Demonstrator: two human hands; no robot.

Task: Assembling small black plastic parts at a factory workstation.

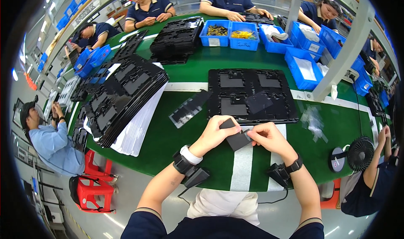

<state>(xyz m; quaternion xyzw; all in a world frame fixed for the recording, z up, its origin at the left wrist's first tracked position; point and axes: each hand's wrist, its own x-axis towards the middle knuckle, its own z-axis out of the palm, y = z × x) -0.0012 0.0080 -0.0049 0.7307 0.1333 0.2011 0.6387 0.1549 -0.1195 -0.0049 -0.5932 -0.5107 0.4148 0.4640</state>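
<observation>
Over the table's near edge, my left hand (pixel 214 133) grips a flat dark grey rectangular piece (pixel 239 143) between thumb and fingers. The fingertips of my right hand (pixel 271 138) pinch at the piece's right edge; whether they hold a thin film there is too small to tell. Just beyond my hands lies a black plastic tray (pixel 288 106) with cut-out pockets, several holding similar grey pieces. A loose dark sheet (pixel 259 102) rests on the tray. To its left lies a partly clear, partly black strip of film (pixel 187 110).
A tall stack of black trays (pixel 126 98) leans at the left, another (pixel 176 34) stands farther back. Blue bins (pixel 215 41) line the far side by a metal post (pixel 347 49). Clear film scraps (pixel 313 123) and a small fan (pixel 361 152) are on the right. Co-workers sit around.
</observation>
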